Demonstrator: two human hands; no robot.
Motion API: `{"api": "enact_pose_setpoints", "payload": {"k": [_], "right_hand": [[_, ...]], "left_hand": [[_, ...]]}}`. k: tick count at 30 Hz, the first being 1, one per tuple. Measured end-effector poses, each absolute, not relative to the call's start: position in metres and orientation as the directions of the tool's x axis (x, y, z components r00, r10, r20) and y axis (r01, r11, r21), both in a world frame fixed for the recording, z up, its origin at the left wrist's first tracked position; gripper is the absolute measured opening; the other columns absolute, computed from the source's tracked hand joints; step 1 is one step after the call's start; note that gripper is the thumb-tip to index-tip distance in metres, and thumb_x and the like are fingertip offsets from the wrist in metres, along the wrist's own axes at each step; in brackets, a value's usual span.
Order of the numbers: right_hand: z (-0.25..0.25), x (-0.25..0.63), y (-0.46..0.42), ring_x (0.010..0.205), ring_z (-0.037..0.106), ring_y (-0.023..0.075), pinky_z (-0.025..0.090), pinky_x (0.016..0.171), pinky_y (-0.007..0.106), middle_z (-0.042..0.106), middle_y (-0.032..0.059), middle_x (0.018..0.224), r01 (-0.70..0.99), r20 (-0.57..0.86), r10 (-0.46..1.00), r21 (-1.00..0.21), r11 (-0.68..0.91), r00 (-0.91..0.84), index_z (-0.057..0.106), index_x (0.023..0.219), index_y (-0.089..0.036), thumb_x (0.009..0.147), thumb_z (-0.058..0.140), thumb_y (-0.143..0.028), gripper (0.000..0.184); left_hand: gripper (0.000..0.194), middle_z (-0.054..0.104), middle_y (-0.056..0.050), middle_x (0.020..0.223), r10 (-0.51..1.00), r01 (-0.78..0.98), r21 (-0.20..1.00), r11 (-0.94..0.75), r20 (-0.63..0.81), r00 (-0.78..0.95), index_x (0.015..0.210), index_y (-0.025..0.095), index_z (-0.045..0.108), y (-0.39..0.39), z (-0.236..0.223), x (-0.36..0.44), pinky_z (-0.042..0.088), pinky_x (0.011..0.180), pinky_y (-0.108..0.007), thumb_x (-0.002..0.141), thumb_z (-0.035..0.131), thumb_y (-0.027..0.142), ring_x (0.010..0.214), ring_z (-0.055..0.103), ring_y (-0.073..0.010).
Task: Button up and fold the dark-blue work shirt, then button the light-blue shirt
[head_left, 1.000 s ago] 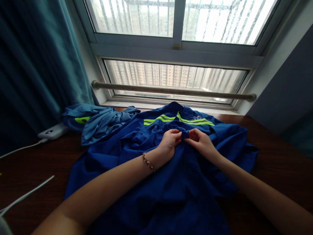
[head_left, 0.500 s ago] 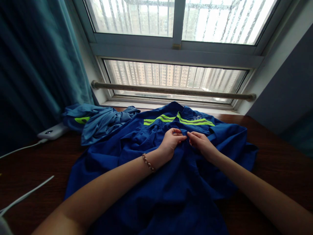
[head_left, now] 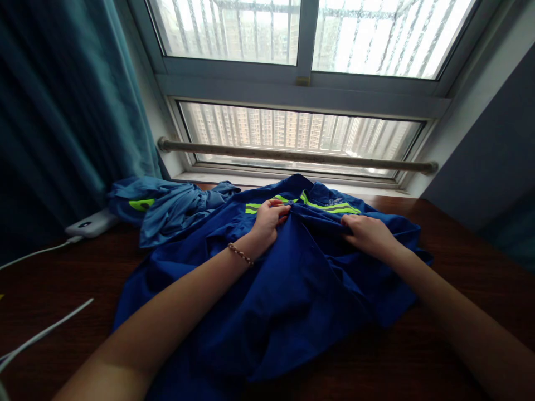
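A reflective-striped blue work jacket (head_left: 288, 301) lies spread below the window (head_left: 234, 81), under both hands. Nearer the window, the left hand (head_left: 267, 221) pinches its cloth; slightly farther back, the right hand (head_left: 368, 234) is curled closed on it.

Left hand (head_left: 266, 221) and right hand (head_left: 369, 235) moved apart.

The blue garment (head_left: 292, 289) is creased, matt cloth with smooth yellow-green strips (head_left: 334, 210); the table (head_left: 468, 256) I'd call faintly glossy dark wood; the rail (head_left: 292, 154), dull metal.
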State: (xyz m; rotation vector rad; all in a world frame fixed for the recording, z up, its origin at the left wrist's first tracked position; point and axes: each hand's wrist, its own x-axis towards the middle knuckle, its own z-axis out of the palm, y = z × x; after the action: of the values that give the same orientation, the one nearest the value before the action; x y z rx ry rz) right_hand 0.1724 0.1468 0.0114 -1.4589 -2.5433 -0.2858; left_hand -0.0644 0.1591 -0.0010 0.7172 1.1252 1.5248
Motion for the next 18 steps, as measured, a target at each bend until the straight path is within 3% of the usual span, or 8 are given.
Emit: {"api": "enact_pose_setpoints", "payload": {"k": [4,9,13,15,18], "right_hand": [[0.016,0.189,0.156,0.074,0.06,0.0267,0.039,0.055,0.03,0.062,0.0096,0.082,0.928,0.201,0.917,0.22,0.3,-0.344,0.058,0.08,-0.019,0.071,0.05,-0.016,0.012],[0.006,0.209,0.171,0.08,0.059,0.0301,0.042,0.06,0.035,0.06,0.0134,0.087,0.975,0.016,0.993,0.189,0.114,-0.119,0.06,0.085,-0.018,0.071,0.056,-0.022,0.015],[-0.008,0.212,0.178,0.09,0.054,0.0354,0.043,0.066,0.041,0.05,0.0207,0.105,0.988,0.132,0.991,0.154,0.005,-0.026,0.049,0.11,-0.011,0.067,0.065,-0.038,0.053],[-0.011,0.209,0.18,0.09,0.053,0.033,0.043,0.069,0.04,0.047,0.0216,0.109,0.992,0.227,0.969,0.099,0.076,-0.097,0.04,0.121,-0.008,0.07,0.064,-0.036,0.063],[-0.01,0.203,0.178,0.101,0.047,0.0312,0.039,0.08,0.041,0.049,0.0151,0.114,0.936,0.367,0.861,0.115,0.334,-0.352,0.038,0.127,-0.017,0.074,0.061,-0.028,0.059]], "left_hand": [[0.027,0.057,0.002,0.064,0.929,-0.383,0.919,-0.09,-0.062,-0.366,0.077,0.016,0.049,0.171,0.007,-0.085,0.042,0.054,-0.019,0.057,0.065,0.006,0.057,0.056,-0.0085],[0.026,0.054,0.003,0.059,0.885,-0.377,0.915,-0.144,-0.051,-0.462,0.076,0.016,0.046,0.182,0.012,-0.106,0.041,0.049,-0.017,0.06,0.063,0.004,0.051,0.055,-0.0078],[0.024,0.054,0.003,0.059,0.887,-0.388,0.915,-0.11,-0.086,-0.454,0.075,0.015,0.044,0.183,0.011,-0.106,0.041,0.045,-0.015,0.064,0.061,0.003,0.048,0.056,-0.0069],[0.023,0.055,0.001,0.062,0.898,-0.393,0.915,-0.094,-0.093,-0.431,0.075,0.015,0.044,0.181,0.012,-0.103,0.042,0.045,-0.014,0.066,0.059,0.001,0.049,0.057,-0.0073],[0.021,0.055,0.0,0.065,0.92,-0.393,0.917,-0.065,-0.098,-0.38,0.077,0.014,0.043,0.176,0.017,-0.099,0.044,0.047,-0.014,0.068,0.054,-0.001,0.054,0.061,-0.0091]]}}
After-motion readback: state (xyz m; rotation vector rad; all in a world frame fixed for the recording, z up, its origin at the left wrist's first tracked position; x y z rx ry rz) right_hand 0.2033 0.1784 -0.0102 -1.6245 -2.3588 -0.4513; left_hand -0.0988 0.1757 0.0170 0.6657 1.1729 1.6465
